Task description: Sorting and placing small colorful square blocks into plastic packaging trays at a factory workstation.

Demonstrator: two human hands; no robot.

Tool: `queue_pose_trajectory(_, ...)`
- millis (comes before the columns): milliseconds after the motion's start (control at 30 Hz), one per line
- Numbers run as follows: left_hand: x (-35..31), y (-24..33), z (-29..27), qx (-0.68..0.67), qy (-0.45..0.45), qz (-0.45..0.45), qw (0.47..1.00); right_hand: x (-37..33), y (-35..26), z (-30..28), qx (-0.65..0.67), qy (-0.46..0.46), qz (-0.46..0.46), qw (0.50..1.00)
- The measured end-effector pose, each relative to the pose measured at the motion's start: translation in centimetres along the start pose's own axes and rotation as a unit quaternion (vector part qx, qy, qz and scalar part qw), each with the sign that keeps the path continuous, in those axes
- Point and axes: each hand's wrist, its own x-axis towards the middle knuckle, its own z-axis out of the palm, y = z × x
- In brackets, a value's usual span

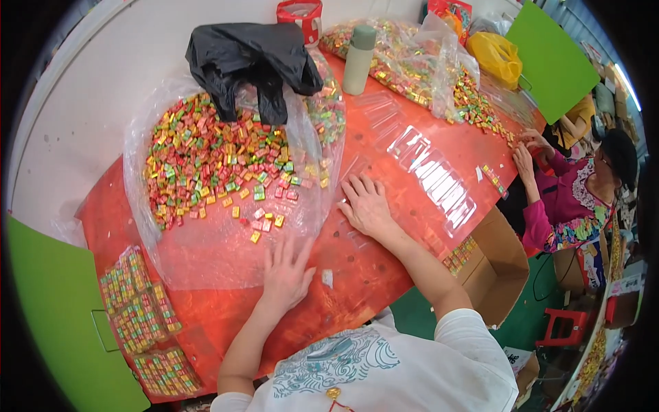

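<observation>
My left hand (287,278) lies palm down with its fingers spread over the near edge of a large clear plastic bag (206,264). Just beyond its fingertips are small wrapped candies (220,161) in red, yellow, orange and green, heaped on the bag and thinning out toward me. My right hand (367,208) rests open, fingers apart, on the red tabletop (329,305), to the right of the bag. A clear plastic tray shows faintly around and under this hand. Several more clear molded trays (432,175) lie in a row beyond it.
Filled candy packs (142,309) lie at the left. A black plastic bag (250,58) tops the heap; a green bottle (360,60) stands behind. More bagged candies (405,62) are farther back. A co-worker's hands (527,161) work at the right edge, above a cardboard box (495,264).
</observation>
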Motion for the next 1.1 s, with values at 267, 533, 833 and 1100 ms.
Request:
queue_pose_trajectory(267, -0.9, 4.5, 3.0, -0.068, -0.013, 0.066, 0.995, -6.1, -7.8, -2.3, 0.053, 0.035, -0.001, 0.998)
queue_pose_trajectory(533, -3.9, 5.5, 3.2, -0.033, -0.012, 0.010, 0.999, -6.7, -8.6, -4.0, 0.177, -0.047, 0.024, 0.983)
queue_pose_trajectory(833, -5.0, 6.3, 3.9, -0.033, -0.048, 0.049, 0.997, -6.9, -6.6, -4.2, 0.076, -0.006, -0.096, 0.993)
queue_pose_trajectory(1100, -8.7, 2.7, 0.6, 0.010, -0.073, 0.082, 0.994, -8.4, -10.6, -5.3, 0.079, 0.008, -0.114, 0.990)
